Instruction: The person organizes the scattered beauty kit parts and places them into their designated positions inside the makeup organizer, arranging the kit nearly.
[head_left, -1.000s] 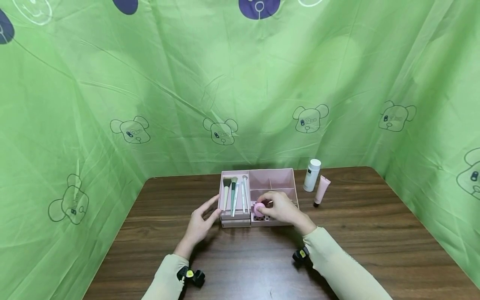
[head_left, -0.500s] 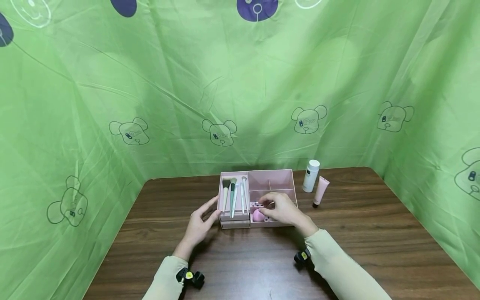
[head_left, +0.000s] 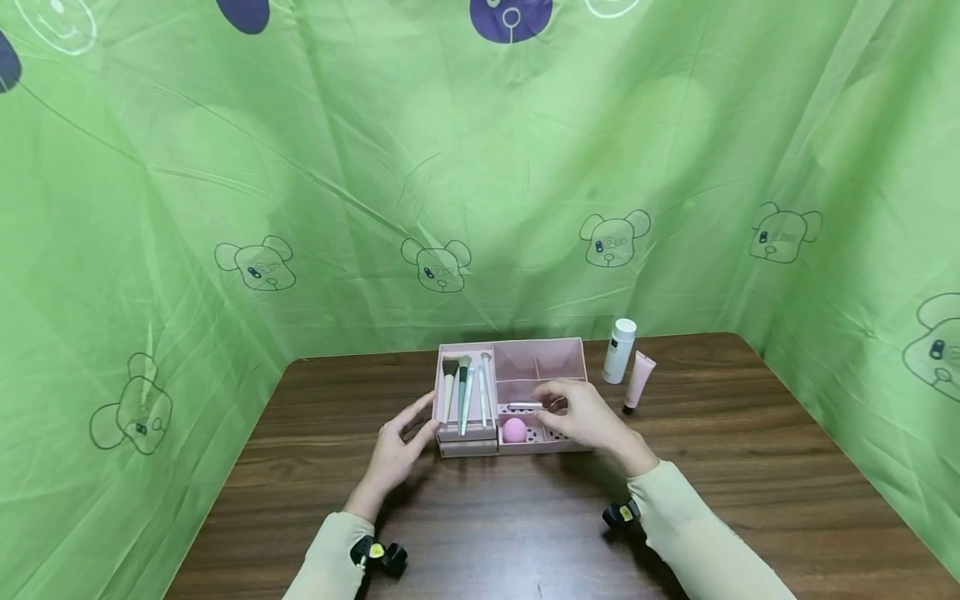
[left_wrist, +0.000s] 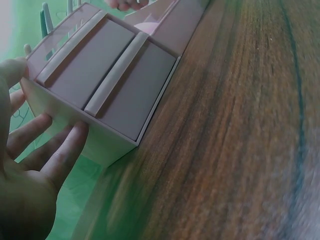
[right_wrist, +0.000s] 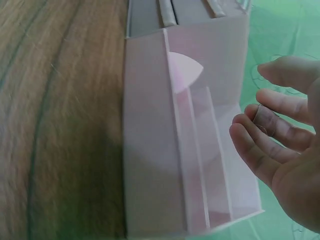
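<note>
A pink makeup organizer (head_left: 468,448) stands on the table, its drawers shown in the left wrist view. My left hand (head_left: 393,454) rests with extended fingers against its left side; the left hand (left_wrist: 37,165) is also in the left wrist view. My right hand (head_left: 588,417) hovers over the right half, fingers loosely bent and thumb apart. A small clear edge shows across those fingers in the right wrist view; I cannot tell what it is. A pink makeup sponge (head_left: 514,430) sits in the front compartment. Behind it, next to my fingertips, lies a slim silvery tube (head_left: 523,406).
Several makeup brushes (head_left: 462,392) lie in the organizer's left tray. Right of the organizer stand a white bottle (head_left: 619,354) and a pink squeeze tube (head_left: 639,382) with a dark cap. The brown wooden table (head_left: 510,517) backs onto a green curtain (head_left: 525,167).
My right hand has let go of the makeup sponge and drawn off to the right. The sponge now sits uncovered, with the silvery tube showing behind it. My left hand has stayed put.
</note>
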